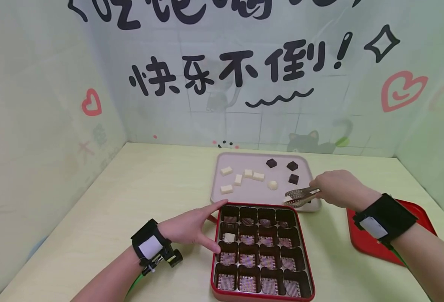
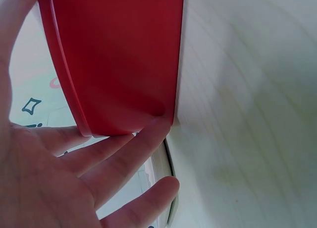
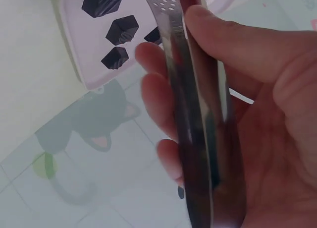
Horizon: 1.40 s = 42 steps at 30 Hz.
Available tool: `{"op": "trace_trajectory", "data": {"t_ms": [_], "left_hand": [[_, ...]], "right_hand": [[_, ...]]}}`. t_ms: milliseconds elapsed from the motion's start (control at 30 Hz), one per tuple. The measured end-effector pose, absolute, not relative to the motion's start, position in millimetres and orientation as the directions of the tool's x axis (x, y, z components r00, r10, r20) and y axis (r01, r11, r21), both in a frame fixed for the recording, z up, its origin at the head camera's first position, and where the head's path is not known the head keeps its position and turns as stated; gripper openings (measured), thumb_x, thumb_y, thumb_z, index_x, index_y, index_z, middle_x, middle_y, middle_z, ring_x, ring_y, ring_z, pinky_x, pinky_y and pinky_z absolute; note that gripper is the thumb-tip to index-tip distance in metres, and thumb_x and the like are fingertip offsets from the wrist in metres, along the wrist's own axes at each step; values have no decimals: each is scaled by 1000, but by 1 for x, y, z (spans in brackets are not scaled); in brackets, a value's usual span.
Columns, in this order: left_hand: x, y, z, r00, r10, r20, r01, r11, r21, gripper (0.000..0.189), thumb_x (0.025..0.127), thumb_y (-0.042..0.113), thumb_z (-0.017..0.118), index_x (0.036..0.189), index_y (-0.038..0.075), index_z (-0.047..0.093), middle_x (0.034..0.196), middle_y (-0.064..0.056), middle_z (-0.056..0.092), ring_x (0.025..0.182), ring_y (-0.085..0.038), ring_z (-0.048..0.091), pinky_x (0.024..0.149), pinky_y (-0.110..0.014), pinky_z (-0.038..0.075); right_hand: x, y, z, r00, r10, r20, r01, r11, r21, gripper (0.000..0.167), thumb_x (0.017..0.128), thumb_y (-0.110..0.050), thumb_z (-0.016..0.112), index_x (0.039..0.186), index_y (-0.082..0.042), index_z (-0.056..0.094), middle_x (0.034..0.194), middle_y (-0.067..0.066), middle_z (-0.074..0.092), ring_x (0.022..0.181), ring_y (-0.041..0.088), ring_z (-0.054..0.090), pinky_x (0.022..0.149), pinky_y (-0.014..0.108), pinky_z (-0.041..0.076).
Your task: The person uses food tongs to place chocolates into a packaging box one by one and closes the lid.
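A red-rimmed chocolate box point(image 1: 214, 268) with a dark divided insert lies at the front. Dark chocolates fill its far row, and a white chocolate point(image 1: 229, 238) sits in the second row's left compartment. Along the box's left side my left hand point(image 1: 193, 226) is spread, thumb on the side, index finger at the far corner. In the left wrist view its straight fingers touch the red wall. My right hand point(image 1: 336, 188) holds metal tongs point(image 3: 198, 139) around the handles. Their perforated tips are at a pale piece point(image 1: 287, 199) on the pinkish tray point(image 1: 244, 160), partly hidden by the tongs.
Several white chocolate blocks point(image 1: 258, 176), a round white piece point(image 1: 272, 185) and dark chocolates point(image 1: 293, 179) lie on the tray, just behind the box. A red tray point(image 1: 372, 243) lies at the right, partly under my right forearm. A printed backdrop point(image 1: 222, 126) stands behind the table.
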State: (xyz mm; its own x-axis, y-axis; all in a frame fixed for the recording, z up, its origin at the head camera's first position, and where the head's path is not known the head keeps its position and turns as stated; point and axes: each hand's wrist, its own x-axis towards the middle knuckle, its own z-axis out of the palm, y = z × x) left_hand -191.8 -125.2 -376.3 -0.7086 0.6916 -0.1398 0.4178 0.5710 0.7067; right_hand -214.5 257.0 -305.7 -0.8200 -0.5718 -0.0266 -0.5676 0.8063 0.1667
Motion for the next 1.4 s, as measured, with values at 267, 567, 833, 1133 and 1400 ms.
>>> {"op": "trace_trajectory", "data": {"t_ms": [267,567,833,1133,1400], "left_hand": [[-192,-125,-377,-706,694,-142,416,569,710,119,69,42,86,157,13,12,152,-7,36,123,-20,51,106,-45,35],[-192,-125,-376,-708,692,-139,416,568,710,118,69,42,86,157,13,13,152,-6,37,123,-21,51,106,-46,34],[-192,-125,-375,-709,691,-141,415,570,708,118,69,42,87,157,12,13,152,-7,36,125,-22,49,107,-47,33],[-192,-125,-375,-707,694,-134,438,579,688,118,69,44,86,157,13,13,152,-10,36,125,-23,49,107,-47,34],[-192,-125,-376,-707,695,-128,434,570,698,118,69,43,86,157,12,14,151,-9,37,124,-23,50,107,-47,34]], "right_hand": [[-201,254,-289,-811,-573,115,-541,811,224,18,75,-12,84,86,-13,70,62,-3,50,52,14,46,46,31,40],[-175,227,-264,-769,-620,152,-589,782,205,23,76,-15,83,96,-11,71,73,-4,59,58,14,53,49,32,44],[-152,195,-261,-639,-758,127,-727,650,222,27,79,-20,81,76,-19,55,62,-11,41,53,9,46,46,30,41],[-142,167,-272,-591,-804,65,-748,576,328,23,76,-25,83,75,-17,62,61,-7,46,53,12,49,46,26,40],[-136,140,-269,-586,-810,29,-727,541,422,30,73,-12,81,62,-17,54,55,-6,43,47,10,35,42,25,33]]}}
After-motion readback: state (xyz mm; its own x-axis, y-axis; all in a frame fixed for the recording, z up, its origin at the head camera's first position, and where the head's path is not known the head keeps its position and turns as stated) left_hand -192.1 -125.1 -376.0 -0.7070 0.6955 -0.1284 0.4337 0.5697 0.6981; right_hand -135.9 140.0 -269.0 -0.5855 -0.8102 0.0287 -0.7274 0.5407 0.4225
